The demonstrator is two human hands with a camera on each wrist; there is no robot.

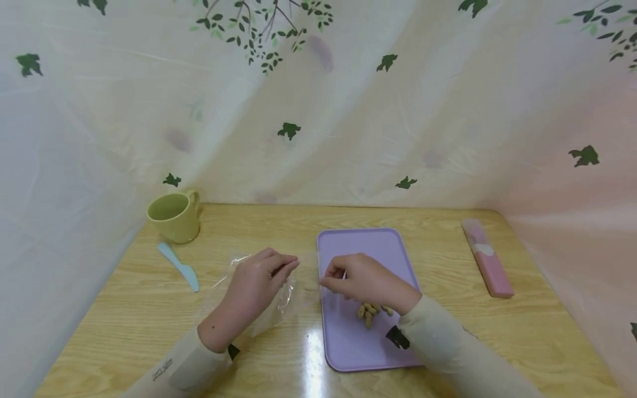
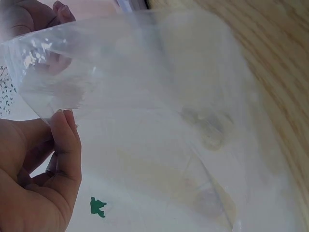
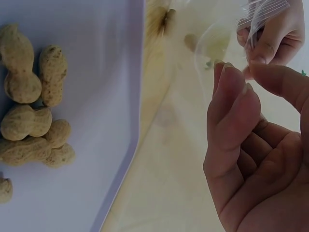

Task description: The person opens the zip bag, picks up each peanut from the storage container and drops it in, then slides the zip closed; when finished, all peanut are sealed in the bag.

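A clear plastic zip bag [image 2: 145, 82] spans the gap between the two hands. The left hand [image 1: 254, 279] pinches the bag's edge between thumb and fingers, left of the tray. Opposite it, the right hand [image 1: 363, 279] has thumb and fingertips drawn together at the bag's other edge, above the left part of the lilac tray [image 1: 358, 240]. A blurred tan shape [image 2: 207, 130], like a peanut, shows through the plastic. Several unshelled peanuts [image 1: 368, 315] lie on the tray under the right wrist; the right wrist view shows peanuts [image 3: 21, 84] closer up.
A yellow-green mug [image 1: 174, 218] stands at the back left, with a light blue plastic knife [image 1: 180, 267] in front of it. On the right lies a long pink case [image 1: 487, 260]. A leaf-patterned curtain [image 1: 338, 110] closes off the wooden table's back and sides.
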